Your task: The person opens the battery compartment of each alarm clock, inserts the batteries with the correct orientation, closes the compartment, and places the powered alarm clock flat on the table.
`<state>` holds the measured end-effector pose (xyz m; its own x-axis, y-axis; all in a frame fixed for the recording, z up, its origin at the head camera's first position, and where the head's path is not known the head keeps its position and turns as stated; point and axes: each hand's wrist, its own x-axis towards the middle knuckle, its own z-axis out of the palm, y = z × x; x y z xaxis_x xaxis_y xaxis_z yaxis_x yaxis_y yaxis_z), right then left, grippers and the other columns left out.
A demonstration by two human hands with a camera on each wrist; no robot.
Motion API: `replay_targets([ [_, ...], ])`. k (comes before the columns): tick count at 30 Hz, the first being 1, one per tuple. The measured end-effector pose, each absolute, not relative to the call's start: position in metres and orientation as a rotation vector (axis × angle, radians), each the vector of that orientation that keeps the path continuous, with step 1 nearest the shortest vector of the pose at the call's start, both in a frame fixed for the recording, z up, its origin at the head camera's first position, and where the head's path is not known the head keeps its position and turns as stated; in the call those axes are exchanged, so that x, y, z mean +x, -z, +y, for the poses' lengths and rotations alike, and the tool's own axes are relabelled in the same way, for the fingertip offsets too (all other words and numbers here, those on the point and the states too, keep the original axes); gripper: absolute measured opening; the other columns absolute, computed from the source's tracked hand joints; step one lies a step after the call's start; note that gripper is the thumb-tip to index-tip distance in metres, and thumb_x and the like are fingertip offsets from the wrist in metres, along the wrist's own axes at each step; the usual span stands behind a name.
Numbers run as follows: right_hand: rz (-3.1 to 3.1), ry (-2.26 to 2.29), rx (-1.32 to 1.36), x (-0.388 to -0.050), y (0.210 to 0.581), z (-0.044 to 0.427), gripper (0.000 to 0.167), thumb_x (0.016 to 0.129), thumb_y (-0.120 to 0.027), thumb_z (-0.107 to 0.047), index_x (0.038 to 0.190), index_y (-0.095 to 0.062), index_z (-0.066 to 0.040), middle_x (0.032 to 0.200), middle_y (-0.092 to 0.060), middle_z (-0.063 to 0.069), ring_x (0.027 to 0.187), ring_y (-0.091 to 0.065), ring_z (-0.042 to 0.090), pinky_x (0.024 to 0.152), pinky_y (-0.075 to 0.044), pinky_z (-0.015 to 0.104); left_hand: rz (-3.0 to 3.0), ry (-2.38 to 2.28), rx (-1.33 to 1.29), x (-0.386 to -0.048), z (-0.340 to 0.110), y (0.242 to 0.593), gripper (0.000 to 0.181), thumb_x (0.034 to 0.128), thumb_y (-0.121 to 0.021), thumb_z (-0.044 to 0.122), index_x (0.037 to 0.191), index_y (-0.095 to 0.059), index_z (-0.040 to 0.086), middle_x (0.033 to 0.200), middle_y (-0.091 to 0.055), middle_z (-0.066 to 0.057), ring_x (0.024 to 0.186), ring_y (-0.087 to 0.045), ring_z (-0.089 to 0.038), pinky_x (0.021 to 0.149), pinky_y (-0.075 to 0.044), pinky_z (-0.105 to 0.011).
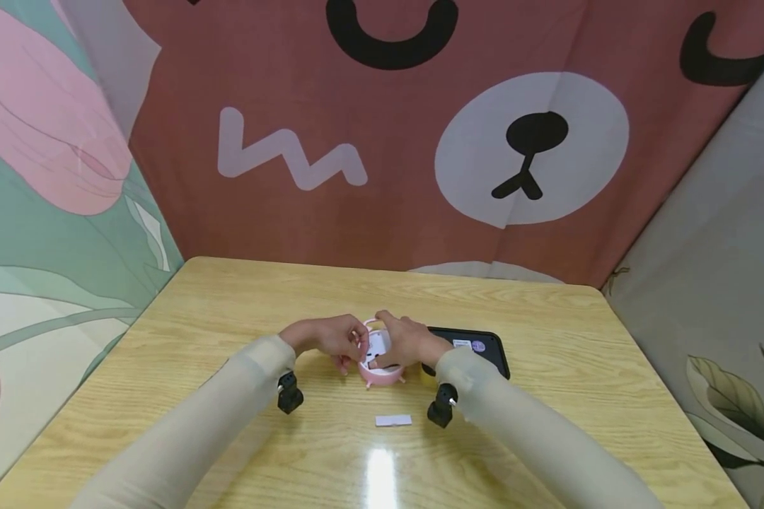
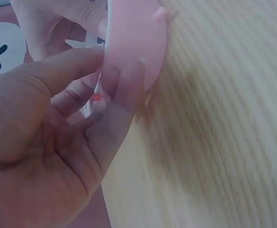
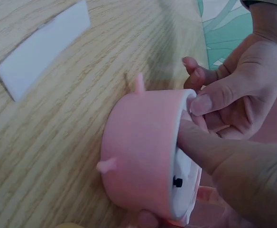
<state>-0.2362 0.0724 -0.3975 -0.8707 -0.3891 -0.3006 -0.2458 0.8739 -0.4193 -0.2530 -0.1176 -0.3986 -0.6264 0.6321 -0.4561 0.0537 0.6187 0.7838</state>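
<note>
A pink round alarm clock (image 1: pixel 382 377) with small feet lies with its white back facing up, and in the right wrist view a black knob (image 3: pixel 177 182) shows on that back. My left hand (image 1: pixel 340 336) pinches the clock's rim at its left side; in the left wrist view its thumb and fingers bend around the pink shell (image 2: pixel 133 38). From the other side my right hand (image 1: pixel 407 339) grips the clock, its thumb pressed into the back. The fingers hide part of the back. Nearer the table's front lies a white strip-shaped cover (image 1: pixel 393 420), apart from both hands.
Behind the right wrist is a black flat tray-like object (image 1: pixel 493 348) with stickers or labels on it. Something yellow (image 1: pixel 428 377), mostly hidden, sits beside the right hand. The wooden table (image 1: pixel 261 297) meets a printed curtain at its back edge.
</note>
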Motion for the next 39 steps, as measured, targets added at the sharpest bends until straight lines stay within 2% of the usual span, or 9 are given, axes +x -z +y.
replay_targets([
  [7, 2.745, 0.514, -0.475, -0.234, 0.403, 0.072, 0.086, 0.077, -0.086, -0.047, 0.147, -0.043, -0.020, 0.126, -0.067, 0.009, 0.111, -0.061, 0.026, 0.103, -0.037, 0.048, 2.119, -0.939, 0.588, -0.253, -0.120, 0.399, 0.006, 0.0910, -0.060, -0.004, 0.087, -0.059, 0.001, 0.060, -0.049, 0.001, 0.053, -0.051, -0.009, 0.054, -0.054, -0.024],
  [13, 2.776, 0.477, -0.538, -0.235, 0.407, 0.077, 0.090, 0.077, -0.084, -0.053, 0.150, -0.044, -0.020, 0.130, -0.067, 0.007, 0.113, -0.062, 0.024, 0.097, -0.034, 0.047, 2.182, -0.879, 0.650, -0.252, -0.120, 0.402, 0.007, 0.0899, -0.058, 0.000, 0.086, -0.058, 0.005, 0.062, -0.046, 0.003, 0.053, -0.047, -0.009, 0.052, -0.051, -0.025],
  [18, 2.771, 0.465, -0.587, -0.234, 0.404, 0.084, 0.087, 0.081, -0.083, -0.048, 0.153, -0.044, -0.021, 0.142, -0.063, 0.004, 0.123, -0.061, 0.025, 0.094, -0.032, 0.046, 2.226, -0.833, 0.679, -0.251, -0.120, 0.400, 0.008, 0.0901, -0.058, 0.002, 0.084, -0.058, 0.007, 0.066, -0.046, 0.004, 0.054, -0.045, -0.008, 0.050, -0.047, -0.023],
  [24, 2.778, 0.474, -0.646, -0.233, 0.401, 0.091, 0.080, 0.082, -0.084, -0.041, 0.150, -0.049, -0.017, 0.142, -0.063, 0.004, 0.123, -0.061, 0.024, 0.090, -0.032, 0.043, 2.267, -0.819, 0.667, -0.248, -0.118, 0.397, 0.019, 0.0893, -0.070, 0.009, 0.078, -0.055, 0.010, 0.065, -0.046, 0.005, 0.051, -0.044, -0.007, 0.046, -0.041, -0.020],
  [25, 2.782, 0.470, -0.658, -0.233, 0.400, 0.092, 0.080, 0.082, -0.084, -0.041, 0.150, -0.050, -0.017, 0.140, -0.064, 0.003, 0.121, -0.062, 0.023, 0.089, -0.032, 0.043, 2.272, -0.820, 0.663, -0.247, -0.117, 0.397, 0.022, 0.0889, -0.072, 0.010, 0.077, -0.054, 0.010, 0.066, -0.046, 0.005, 0.050, -0.044, -0.007, 0.046, -0.040, -0.020],
  [28, 2.779, 0.465, -0.696, -0.233, 0.399, 0.097, 0.078, 0.083, -0.084, -0.039, 0.149, -0.051, -0.014, 0.112, -0.074, 0.004, 0.100, -0.065, 0.021, 0.085, -0.030, 0.041, 2.293, -0.819, 0.663, -0.246, -0.115, 0.398, 0.028, 0.0878, -0.075, 0.009, 0.074, -0.052, 0.010, 0.068, -0.047, 0.005, 0.047, -0.043, -0.007, 0.044, -0.037, -0.019],
  [32, 2.773, 0.494, -0.725, -0.233, 0.397, 0.103, 0.069, 0.085, -0.083, -0.034, 0.144, -0.056, -0.011, 0.081, -0.068, 0.001, 0.077, -0.055, 0.017, 0.082, -0.028, 0.040, 2.346, -0.790, 0.664, -0.247, -0.112, 0.401, 0.032, 0.0861, -0.078, 0.009, 0.071, -0.050, 0.012, 0.063, -0.044, 0.006, 0.045, -0.040, -0.007, 0.042, -0.035, -0.019],
  [36, 2.789, 0.544, -0.726, -0.234, 0.398, 0.108, 0.059, 0.085, -0.083, -0.028, 0.138, -0.062, -0.010, 0.097, -0.070, -0.001, 0.088, -0.057, 0.014, 0.081, -0.029, 0.038, 2.398, -0.753, 0.638, -0.249, -0.109, 0.402, 0.035, 0.0844, -0.080, 0.011, 0.069, -0.049, 0.013, 0.060, -0.043, 0.006, 0.045, -0.040, -0.007, 0.043, -0.035, -0.019],
  [39, 2.794, 0.573, -0.746, -0.234, 0.399, 0.110, 0.055, 0.085, -0.083, -0.025, 0.134, -0.065, -0.009, 0.104, -0.072, 0.001, 0.096, -0.062, 0.019, 0.080, -0.029, 0.037, 2.427, -0.723, 0.627, -0.249, -0.107, 0.400, 0.036, 0.0836, -0.082, 0.012, 0.068, -0.049, 0.012, 0.061, -0.045, 0.006, 0.046, -0.041, -0.008, 0.043, -0.035, -0.020],
])
